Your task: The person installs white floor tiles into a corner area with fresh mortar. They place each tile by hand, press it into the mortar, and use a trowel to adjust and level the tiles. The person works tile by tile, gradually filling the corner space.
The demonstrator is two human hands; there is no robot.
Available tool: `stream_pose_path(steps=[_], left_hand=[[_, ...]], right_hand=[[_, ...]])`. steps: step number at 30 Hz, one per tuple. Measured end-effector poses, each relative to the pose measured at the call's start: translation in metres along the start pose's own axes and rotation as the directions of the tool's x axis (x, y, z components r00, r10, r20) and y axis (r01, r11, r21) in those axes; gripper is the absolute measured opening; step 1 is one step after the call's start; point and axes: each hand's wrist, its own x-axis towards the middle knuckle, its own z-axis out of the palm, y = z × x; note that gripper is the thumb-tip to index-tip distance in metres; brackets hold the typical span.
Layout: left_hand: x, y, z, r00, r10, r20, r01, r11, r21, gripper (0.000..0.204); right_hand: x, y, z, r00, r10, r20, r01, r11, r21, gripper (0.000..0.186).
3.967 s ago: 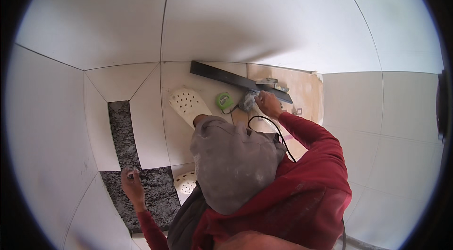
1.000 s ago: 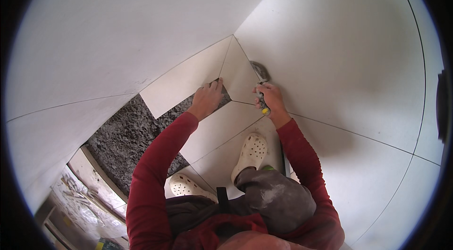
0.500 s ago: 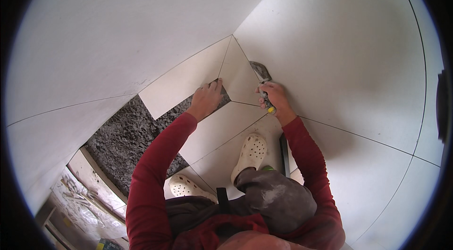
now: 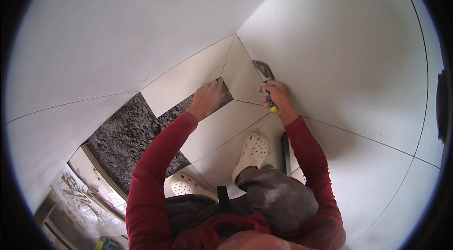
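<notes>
My left hand (image 4: 207, 97) reaches over a strip of dark, crumbly mortar (image 4: 172, 117), with its fingers stretched out. Its fingertips touch the near edge of a cream floor tile (image 4: 188, 74), close to the joint with a narrower tile (image 4: 241, 74) in the corner. Whether any finger presses under the edge is hidden. In my right hand (image 4: 277, 97) is the handle of a trowel, its grip dirty and with a yellow end. The grey trowel blade (image 4: 264, 70) points away from me, beside the foot of the right wall.
Large pale panels form the left wall (image 4: 94, 37) and right wall (image 4: 349, 51), meeting at the far corner. My feet, in cream clogs (image 4: 251, 151), stand on laid tiles (image 4: 222, 129). A dark upright bar (image 4: 286, 153) is beside my right forearm. Dirty boards (image 4: 96, 179) lie at lower left.
</notes>
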Motion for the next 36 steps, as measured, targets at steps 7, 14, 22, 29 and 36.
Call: stream_pose_path(steps=[7,14,22,29,36], left_hand=[[0.003,0.005,0.000,0.986,-0.163,0.019,0.163,0.964,-0.208,0.057],[0.009,0.007,0.006,0.969,-0.249,0.001,0.239,0.930,-0.279,0.050],[0.011,0.009,0.012,0.962,-0.265,-0.069,0.224,0.905,-0.362,0.042],[0.016,0.012,0.019,0.944,-0.326,-0.049,0.283,0.877,-0.390,0.044],[0.016,0.015,0.013,0.944,-0.329,0.004,0.298,0.847,-0.440,0.046]], right_hand=[[0.002,0.000,-0.002,1.000,-0.013,0.014,0.013,1.000,0.000,0.012],[0.002,0.003,-0.003,0.999,-0.018,0.030,0.017,1.000,0.015,0.014],[0.000,-0.002,-0.001,1.000,0.013,0.022,-0.013,1.000,0.002,0.012],[-0.003,-0.005,0.000,1.000,-0.001,0.012,0.001,1.000,0.026,0.013],[-0.010,0.019,0.012,0.995,-0.102,-0.018,0.099,0.987,-0.123,0.018]])
